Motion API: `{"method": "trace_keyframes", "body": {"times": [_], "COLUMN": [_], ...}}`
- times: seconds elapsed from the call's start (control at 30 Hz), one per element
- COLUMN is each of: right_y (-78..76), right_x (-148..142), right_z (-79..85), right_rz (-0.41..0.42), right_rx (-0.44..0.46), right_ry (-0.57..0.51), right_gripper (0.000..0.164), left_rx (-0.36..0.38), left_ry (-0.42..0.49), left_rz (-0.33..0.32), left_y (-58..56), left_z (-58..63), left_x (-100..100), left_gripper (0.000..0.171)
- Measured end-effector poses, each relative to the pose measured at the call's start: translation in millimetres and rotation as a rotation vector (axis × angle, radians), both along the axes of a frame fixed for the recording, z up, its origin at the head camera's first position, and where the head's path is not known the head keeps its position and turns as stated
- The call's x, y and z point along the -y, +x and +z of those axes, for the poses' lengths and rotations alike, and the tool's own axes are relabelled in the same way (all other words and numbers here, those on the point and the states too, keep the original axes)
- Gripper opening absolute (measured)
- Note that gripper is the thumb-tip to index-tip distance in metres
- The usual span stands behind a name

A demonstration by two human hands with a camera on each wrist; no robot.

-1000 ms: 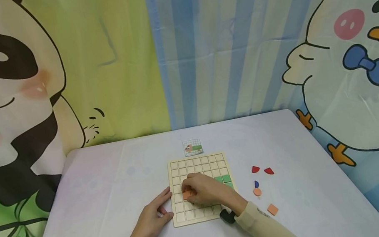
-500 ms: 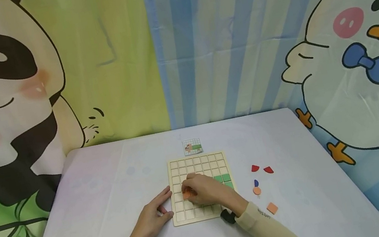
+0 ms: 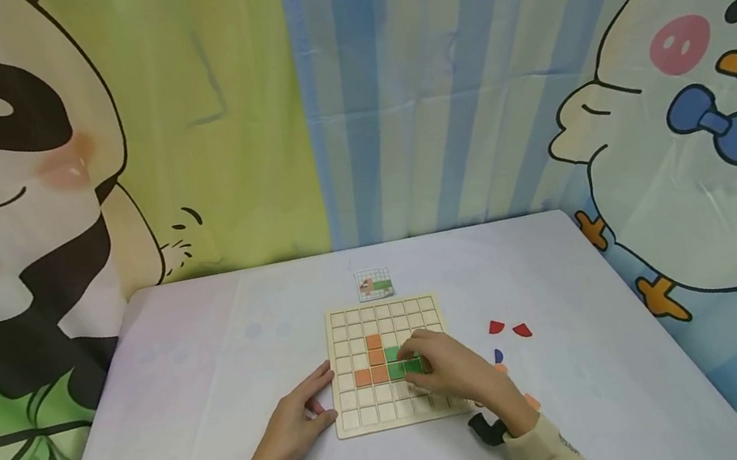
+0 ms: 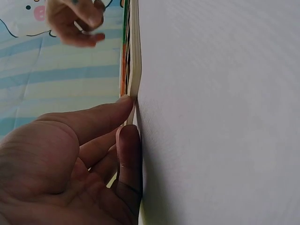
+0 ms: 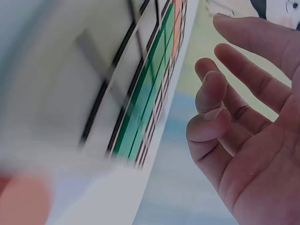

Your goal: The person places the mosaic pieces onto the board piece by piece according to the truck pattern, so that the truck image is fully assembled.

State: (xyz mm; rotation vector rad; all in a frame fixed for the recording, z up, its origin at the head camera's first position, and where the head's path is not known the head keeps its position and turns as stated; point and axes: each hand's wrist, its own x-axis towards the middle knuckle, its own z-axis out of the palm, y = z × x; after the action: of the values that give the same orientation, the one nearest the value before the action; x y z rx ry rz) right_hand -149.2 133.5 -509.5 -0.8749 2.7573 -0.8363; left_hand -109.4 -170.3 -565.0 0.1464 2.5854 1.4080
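No text is legible; dark print [image 3: 567, 444] on the right sleeve [image 3: 547, 455] is too small

Far board rows [image 3: 387, 324] passable; right hand [image 3: 454, 363] blocks green tiles [image 3: 396, 371].

- head view: soft, even, fairly bright light on the white cloth-covered desk [image 3: 213, 356], with only faint shadows.
- left wrist view: dimmer; a soft grey shadow falls on the desk beside the bare left hand [image 4: 61, 159]; the bare right hand [image 4: 75, 23] looks slightly soft.
- right wrist view: hazy; the near edge of the pale wooden grid board [image 5: 61, 112] and a rounded orange piece [image 5: 26, 201] are out of focus; sheen crosses the flat green tiles [image 5: 140, 101].
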Motion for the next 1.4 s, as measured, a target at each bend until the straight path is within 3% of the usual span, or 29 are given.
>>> {"method": "trace_keyframes", "body": {"times": [0.23,0.47,0.63,0.87,1.13,1.4], "right_y": [24.5,47.2,65.7,80.1,84.0,86.1], "right_x": [-46,-82,-103,-125,-131,-135], "right_z": [-1.4,-4.8,-8.0,-15.8,-20.9,-23.4], "right_rz": [-0.193,-0.411,-0.523,-0.582,-0.652,-0.683], "right_rx": [0.052,0.097,0.151,0.184,0.264,0.253], "right_ry": [-0.034,0.039,0.08,0.137,0.223,0.244], "right_gripper": [0.026,0.027,0.029,0.023,0.03,0.032], "left_rx": [-0.006,0.014,0.011,0.002,0.023,0.026], "left_ry": [0.001,0.013,-0.009,-0.012,-0.012,0.001], "left_rz": [0.004,0.002,0.01,-0.002,-0.004,-0.004], "left_y": [-0.6,-0.8,0.4,0.3,-1.5,-1.8], "left_z": [-0.2,-1.0,-0.6,-1.9,-4.3,-4.2], "left_x": [1,2,2,3,1,1], "left_gripper": [0.068,0.068,0.068,0.068,0.07,0.069]}}
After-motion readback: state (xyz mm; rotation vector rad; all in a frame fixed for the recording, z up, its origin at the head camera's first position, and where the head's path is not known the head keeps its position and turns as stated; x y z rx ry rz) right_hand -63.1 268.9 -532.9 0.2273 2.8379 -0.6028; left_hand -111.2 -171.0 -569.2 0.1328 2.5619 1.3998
